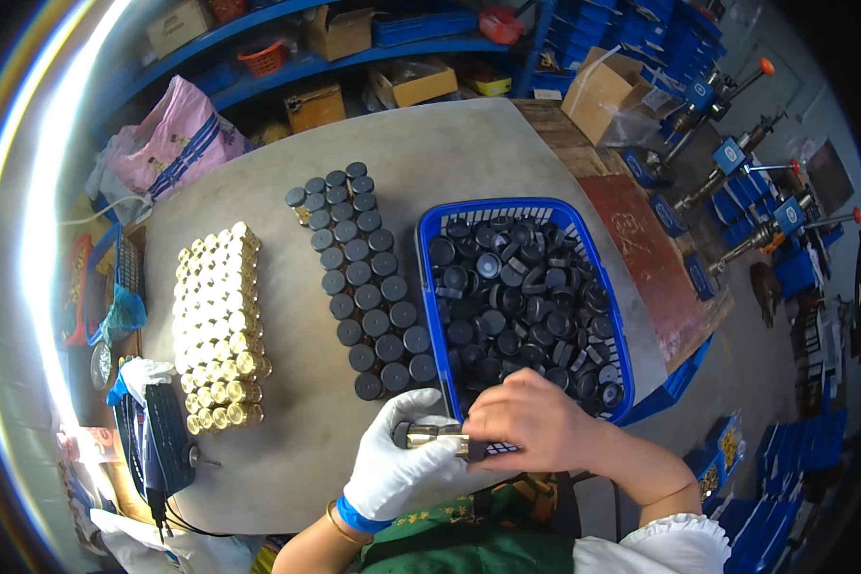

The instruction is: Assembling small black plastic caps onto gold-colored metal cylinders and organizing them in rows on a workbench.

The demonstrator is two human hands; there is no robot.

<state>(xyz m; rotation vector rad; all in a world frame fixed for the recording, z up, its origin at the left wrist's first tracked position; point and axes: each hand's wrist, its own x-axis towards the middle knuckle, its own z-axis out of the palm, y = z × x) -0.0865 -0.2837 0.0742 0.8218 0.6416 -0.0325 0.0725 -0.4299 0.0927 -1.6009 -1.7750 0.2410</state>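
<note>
My left hand (pixel 385 469), in a white glove, grips a short brass cylinder (pixel 430 436) lying sideways, with a dark end towards the palm. Bare fingers of my right hand (pixel 536 421) close round a black cap (pixel 474 444) at the cylinder's right end; the fingers partly hide it. Just beyond both hands stands a blue plastic basket (pixel 428 316) heaped with loose black round caps (pixel 536 306). Left of the basket, upright cylinders topped with black caps (pixel 358 274) stand in rows. Farther left is a block of bare brass cylinders (pixel 216 330), some lit to glare.
A black tool case (pixel 167 435) with a corded tool lies at the table's left edge. Hand presses (pixel 727 158) with red knobs line the right side near a cardboard box (pixel 607 96). A pink bag (pixel 177 143) and blue shelves (pixel 306 72) stand at the back.
</note>
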